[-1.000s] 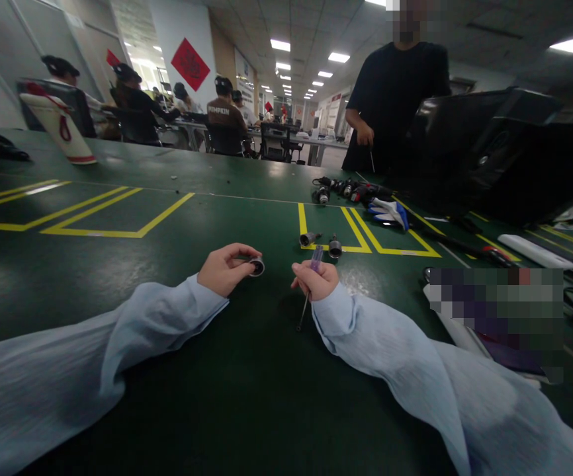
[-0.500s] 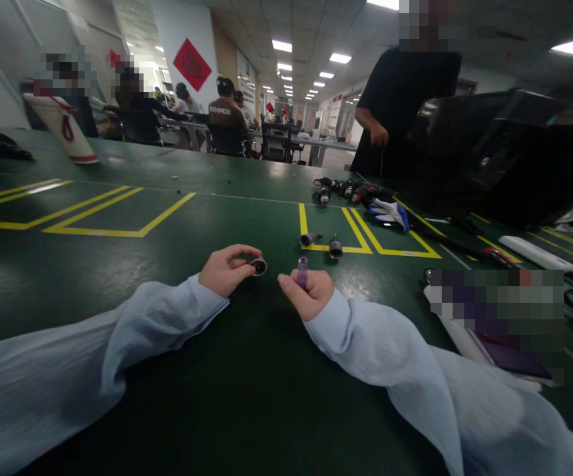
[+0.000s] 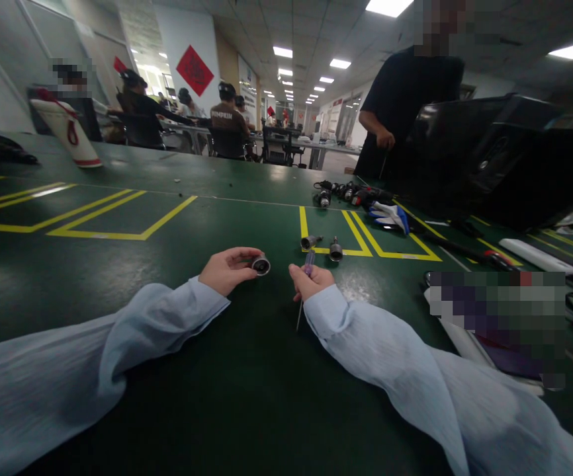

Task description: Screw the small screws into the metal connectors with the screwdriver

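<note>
My left hand (image 3: 227, 271) pinches a hole saw (image 3: 261, 265), a short round metal cup whose open end faces me. To its right, my right hand (image 3: 313, 281) is closed round a screwdriver (image 3: 309, 259) with a clear purple handle. The handle sticks up above the fist and the thin metal shaft points down below it. Just beyond the right hand, two similar metal cups with shanks lie on the green table: one hole saw (image 3: 309, 242) on its side, another hole saw (image 3: 335, 250) standing with its shank up.
Tools and dark fittings (image 3: 339, 192) lie farther back beside a blue-and-white glove (image 3: 389, 217). Yellow tape (image 3: 266, 236) does not cross here; a white cup (image 3: 71, 135) stands far left. Large black equipment (image 3: 495, 152) fills the right, where a person in black (image 3: 405, 99) stands.
My right hand has turned and moved slightly right, so the screwdriver's shaft now shows below the fist. My left hand still holds the hole saw in nearly the same place.
</note>
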Demonstrator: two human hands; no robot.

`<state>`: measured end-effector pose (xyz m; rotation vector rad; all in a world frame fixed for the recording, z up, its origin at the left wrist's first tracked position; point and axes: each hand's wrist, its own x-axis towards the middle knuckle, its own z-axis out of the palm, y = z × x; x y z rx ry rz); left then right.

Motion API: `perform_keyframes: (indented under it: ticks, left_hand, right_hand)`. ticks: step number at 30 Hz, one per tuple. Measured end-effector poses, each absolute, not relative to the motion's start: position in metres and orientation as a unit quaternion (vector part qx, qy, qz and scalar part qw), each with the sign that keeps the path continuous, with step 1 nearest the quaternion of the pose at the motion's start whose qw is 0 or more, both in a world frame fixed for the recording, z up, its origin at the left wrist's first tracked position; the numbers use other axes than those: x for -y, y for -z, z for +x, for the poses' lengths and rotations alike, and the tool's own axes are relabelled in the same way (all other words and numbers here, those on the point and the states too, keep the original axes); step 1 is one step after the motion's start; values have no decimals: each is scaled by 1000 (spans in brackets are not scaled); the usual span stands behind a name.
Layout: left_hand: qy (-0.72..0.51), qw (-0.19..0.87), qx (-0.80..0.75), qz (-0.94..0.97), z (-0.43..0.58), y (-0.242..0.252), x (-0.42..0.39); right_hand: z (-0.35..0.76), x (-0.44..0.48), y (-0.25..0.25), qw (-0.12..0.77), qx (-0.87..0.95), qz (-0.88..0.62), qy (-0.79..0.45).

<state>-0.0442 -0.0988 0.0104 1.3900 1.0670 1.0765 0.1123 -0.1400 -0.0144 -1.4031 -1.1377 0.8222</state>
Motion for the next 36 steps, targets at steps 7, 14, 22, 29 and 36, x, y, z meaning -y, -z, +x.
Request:
perform_keyframes:
  ticks: [7, 14, 22, 29, 36]
  left_hand:
    - [-451, 540, -432, 564, -48, -1, 93]
    - [-481, 502, -436, 571, -44, -3, 95]
    - [-475, 523, -418, 571, -41, -7, 102]
    - [-465, 520, -421, 580, -41, -12, 106]
    - [-459, 490, -406, 619, -42, -8, 106]
  right_hand:
    - [118, 143, 4, 635, 413, -471, -453]
    - [119, 152, 6, 648, 567, -394, -322]
    - [116, 152, 8, 582, 684, -410, -161]
    - [115, 154, 4, 571, 734, -361, -69]
    - [114, 156, 0, 546, 774, -320, 5]
